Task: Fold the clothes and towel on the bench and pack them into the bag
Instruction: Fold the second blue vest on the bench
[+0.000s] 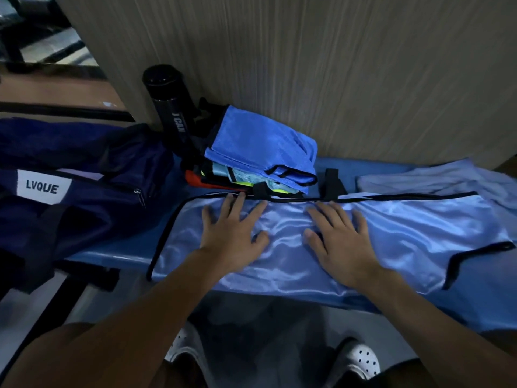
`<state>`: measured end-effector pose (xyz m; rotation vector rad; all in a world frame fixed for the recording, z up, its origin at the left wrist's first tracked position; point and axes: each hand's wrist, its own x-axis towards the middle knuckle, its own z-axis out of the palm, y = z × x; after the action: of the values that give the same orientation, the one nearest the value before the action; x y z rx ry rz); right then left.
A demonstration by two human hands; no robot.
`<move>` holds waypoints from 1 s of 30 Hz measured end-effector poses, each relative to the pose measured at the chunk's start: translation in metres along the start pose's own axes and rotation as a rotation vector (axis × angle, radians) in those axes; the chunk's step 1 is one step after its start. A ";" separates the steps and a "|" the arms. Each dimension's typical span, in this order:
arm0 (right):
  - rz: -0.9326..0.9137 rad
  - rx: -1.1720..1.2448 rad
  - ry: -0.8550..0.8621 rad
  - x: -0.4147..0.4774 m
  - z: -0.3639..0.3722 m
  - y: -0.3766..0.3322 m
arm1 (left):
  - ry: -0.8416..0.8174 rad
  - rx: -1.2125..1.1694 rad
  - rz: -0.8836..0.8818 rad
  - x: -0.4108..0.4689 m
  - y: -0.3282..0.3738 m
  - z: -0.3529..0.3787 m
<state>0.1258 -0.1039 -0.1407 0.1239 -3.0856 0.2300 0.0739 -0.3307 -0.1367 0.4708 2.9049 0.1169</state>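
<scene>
Two white perforated clogs (355, 359) mark where the person stands, close against the bench. Left hand (232, 231) and right hand (341, 236) both lie flat, fingers spread and gripping nothing, palms pressing on the glossy light-blue satin garment with black edging (414, 233). Garment is spread lengthwise across the smooth blue bench (117, 250), its near edge hanging over the front.

Judged step: smoothing before the fold. Creases show between and right of the hands. Next move likely calls for taking one end by the edging and bringing it over squarely; the slick fabric may slide.

Left: dark navy fabric bag with a white "LVQUE" label (84, 175), main zip partly open. Just beyond the hands: stack of folded clothes topped by a royal-blue mesh piece (260, 144), not yet packed. Far right: pale blue soft cloth (447, 177), rumpled, possibly the towel. Behind the stack: black cylindrical bottle (170, 107) against the wood-grain wall panel (335, 65).
</scene>
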 end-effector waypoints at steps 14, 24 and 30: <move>0.570 0.010 0.507 -0.044 -0.041 0.132 | 0.399 -0.067 0.569 0.040 0.172 -0.023; 0.912 0.406 0.374 -0.066 -0.050 0.194 | 0.248 -0.101 0.381 0.106 0.221 -0.024; 0.854 0.602 0.476 -0.070 -0.051 0.208 | 0.288 -0.210 0.398 0.105 0.222 -0.028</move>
<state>0.1803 0.1145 -0.1241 -1.0583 -2.3086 1.0164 0.0379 -0.0885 -0.1044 1.0634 2.9766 0.5843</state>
